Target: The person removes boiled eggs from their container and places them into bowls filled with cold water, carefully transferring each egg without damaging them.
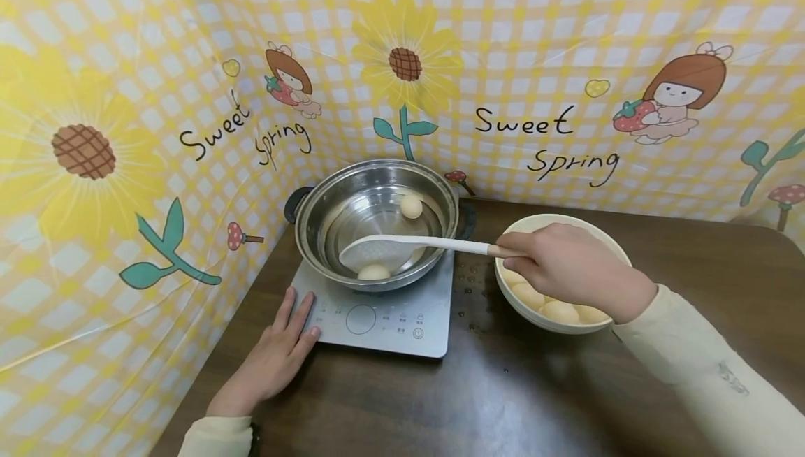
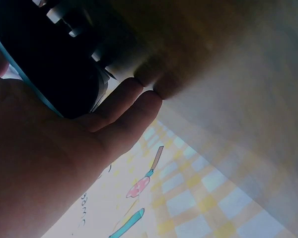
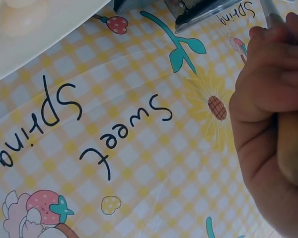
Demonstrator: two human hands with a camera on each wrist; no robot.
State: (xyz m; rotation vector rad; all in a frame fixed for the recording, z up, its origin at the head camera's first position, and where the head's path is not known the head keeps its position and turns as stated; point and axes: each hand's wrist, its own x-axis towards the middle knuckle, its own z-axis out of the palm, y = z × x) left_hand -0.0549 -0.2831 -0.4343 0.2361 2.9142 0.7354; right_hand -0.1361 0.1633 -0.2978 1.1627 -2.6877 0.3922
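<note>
My right hand [image 1: 560,261] grips the wooden handle of a white slotted spoon [image 1: 440,243]; in the right wrist view its fingers curl round that handle [image 3: 294,148]. The spoon's head reaches down into a steel pot [image 1: 308,247] holding clear water. One pale egg [image 1: 411,206] sits toward the pot's back right, and another egg [image 1: 374,273] shows at the front, beside the spoon's head. Below the pot is a white induction cooker [image 1: 402,342]. My left hand [image 1: 277,352] rests with fingers extended at the cooker's front left edge.
A cream bowl [image 1: 516,303] with several eggs stands right of the cooker, under my right hand. Water drops [image 1: 462,314] dot the brown table [image 1: 503,401] between them. A yellow checked cloth [image 1: 490,38] covers the walls behind and to the left. Black handles [image 1: 294,204] stick out from the pot.
</note>
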